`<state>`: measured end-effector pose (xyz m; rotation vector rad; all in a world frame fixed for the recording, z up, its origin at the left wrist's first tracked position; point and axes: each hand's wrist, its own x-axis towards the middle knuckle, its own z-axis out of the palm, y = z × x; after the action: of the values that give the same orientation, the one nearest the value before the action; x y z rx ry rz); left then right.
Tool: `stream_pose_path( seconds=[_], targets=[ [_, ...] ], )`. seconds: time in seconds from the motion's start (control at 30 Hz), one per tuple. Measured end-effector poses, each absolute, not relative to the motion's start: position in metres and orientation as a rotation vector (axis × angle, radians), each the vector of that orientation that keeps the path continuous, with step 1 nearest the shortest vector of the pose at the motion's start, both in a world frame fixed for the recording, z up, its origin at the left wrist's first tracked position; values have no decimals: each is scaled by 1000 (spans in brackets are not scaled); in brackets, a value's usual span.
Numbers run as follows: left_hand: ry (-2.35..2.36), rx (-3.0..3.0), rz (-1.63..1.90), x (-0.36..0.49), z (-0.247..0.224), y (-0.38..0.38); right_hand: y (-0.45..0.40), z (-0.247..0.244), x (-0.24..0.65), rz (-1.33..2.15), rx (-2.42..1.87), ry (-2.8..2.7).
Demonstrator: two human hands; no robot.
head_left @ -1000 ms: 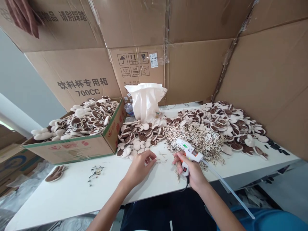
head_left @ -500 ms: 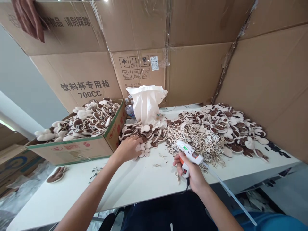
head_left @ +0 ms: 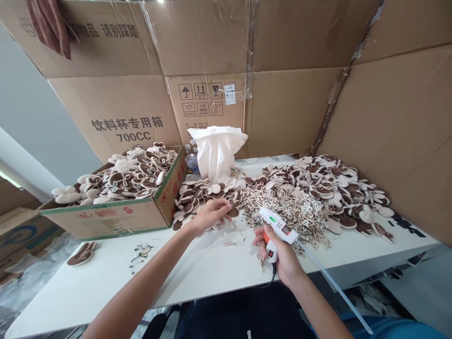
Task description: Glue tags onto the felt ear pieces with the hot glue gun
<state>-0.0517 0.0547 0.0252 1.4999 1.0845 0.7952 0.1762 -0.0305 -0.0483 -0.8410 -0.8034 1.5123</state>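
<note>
My left hand is closed on a small brown felt piece with a pale edge, pinched between thumb and fingers. Just behind it lies a pile of brown and white felt pieces. Wrapped in my right hand is a white glue gun with an orange trigger and a lit green display. Its nozzle points up and to the left, over the edge of a heap of thin cream cord loops. A long translucent glue stick sticks out of its back.
At the left stands an open cardboard box full of bunny-shaped felt pieces. A larger felt pile spreads at the right. A white plastic bag stands behind, against cardboard walls. One loose brown piece lies near the table's left edge.
My left hand has moved right from the felt pile and now holds a brown felt piece. The right hand and glue gun stay almost where they were.
</note>
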Motion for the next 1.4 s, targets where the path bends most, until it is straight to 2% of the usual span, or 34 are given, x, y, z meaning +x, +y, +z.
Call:
stream_pose_path(
  seconds=[0.23, 0.63, 1.4],
  targets=[
    [968, 1271, 982, -33, -3, 44, -34, -43, 172, 1459, -930, -831],
    [964, 1167, 1114, -23, -8, 28, -39, -48, 169, 1436, -1093, -959],
    [865, 1164, 1154, -16, -17, 24, -39, -57, 169, 1417, -1147, -951]
  ],
)
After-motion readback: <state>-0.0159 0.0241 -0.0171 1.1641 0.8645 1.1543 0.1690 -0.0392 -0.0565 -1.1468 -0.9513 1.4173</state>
